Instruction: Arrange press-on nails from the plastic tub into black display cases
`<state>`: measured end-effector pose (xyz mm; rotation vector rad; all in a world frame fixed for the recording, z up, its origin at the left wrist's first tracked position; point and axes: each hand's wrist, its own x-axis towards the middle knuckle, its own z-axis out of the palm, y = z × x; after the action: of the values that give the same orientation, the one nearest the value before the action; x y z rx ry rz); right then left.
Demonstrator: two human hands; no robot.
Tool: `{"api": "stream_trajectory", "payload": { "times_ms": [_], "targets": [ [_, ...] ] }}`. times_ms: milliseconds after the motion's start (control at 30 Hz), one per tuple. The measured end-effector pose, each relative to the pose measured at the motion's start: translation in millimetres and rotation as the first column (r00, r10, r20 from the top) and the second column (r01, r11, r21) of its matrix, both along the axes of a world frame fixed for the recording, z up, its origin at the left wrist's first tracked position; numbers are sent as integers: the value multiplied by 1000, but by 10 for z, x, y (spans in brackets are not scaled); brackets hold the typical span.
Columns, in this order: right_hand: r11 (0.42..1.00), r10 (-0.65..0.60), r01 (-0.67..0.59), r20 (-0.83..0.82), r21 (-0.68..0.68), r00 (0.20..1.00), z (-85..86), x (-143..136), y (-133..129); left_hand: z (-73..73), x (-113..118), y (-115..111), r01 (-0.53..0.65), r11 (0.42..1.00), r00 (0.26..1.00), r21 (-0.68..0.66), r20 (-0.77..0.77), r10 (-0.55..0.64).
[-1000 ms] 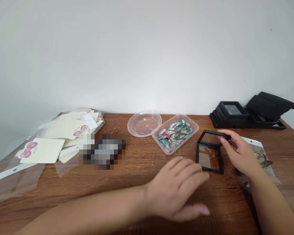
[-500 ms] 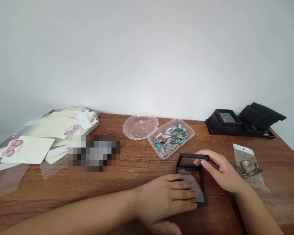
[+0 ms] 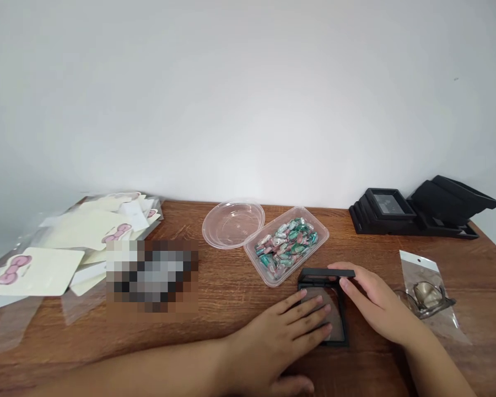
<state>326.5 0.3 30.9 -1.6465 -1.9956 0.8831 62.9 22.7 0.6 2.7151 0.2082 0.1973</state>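
Note:
A black hinged frame [image 3: 341,331] with clear film panes lies on the wooden table, its lid raised at the far side. My left hand [image 3: 283,333] rests on the lower pane, fingers spread and nearly flat. The raised lid's right corner is pinched between the thumb and fingers of my right hand [image 3: 370,295]. Just behind the frame sits a clear rectangular tub [image 3: 250,251] holding several glossy green, pink and silver pieces [image 3: 289,242].
A round clear lid or dish [image 3: 233,223] touches the tub. Bagged cream cards [image 3: 91,229] and a pixelated object [image 3: 159,275] lie left. Stacked black frames [image 3: 384,207] stand back right, with glasses [image 3: 430,298] on a clear bag [image 3: 421,262] before them.
The view has shifted slightly, so the table things appear lower. My left hand's fingers have spread a little wider on the pane. My right hand still grips the lid.

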Motion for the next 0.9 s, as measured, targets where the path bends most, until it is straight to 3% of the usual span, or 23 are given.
{"api": "stream_trajectory", "payload": {
  "times_ms": [233, 467, 633, 767, 900],
  "targets": [
    [981, 21, -53, 170, 189, 985, -25, -42, 29, 72, -29, 82, 20, 998, 999, -54, -45, -23],
    [966, 64, -105, 175, 236, 983, -64, -106, 53, 101, -66, 121, 17, 999, 998, -46, -65, -20],
    [964, 12, -49, 138, 263, 990, -110, -136, 21, 45, -71, 114, 39, 998, 993, -50, -111, -44],
    [972, 42, -54, 61, 227, 997, -79, -54, -23, 8, -74, 92, 16, 999, 996, -38, -87, -19],
    [950, -113, 120, -43, 288, 993, -66, 82, 50, 6, -63, 63, 19, 999, 995, -30, -101, -22]
  ]
}}
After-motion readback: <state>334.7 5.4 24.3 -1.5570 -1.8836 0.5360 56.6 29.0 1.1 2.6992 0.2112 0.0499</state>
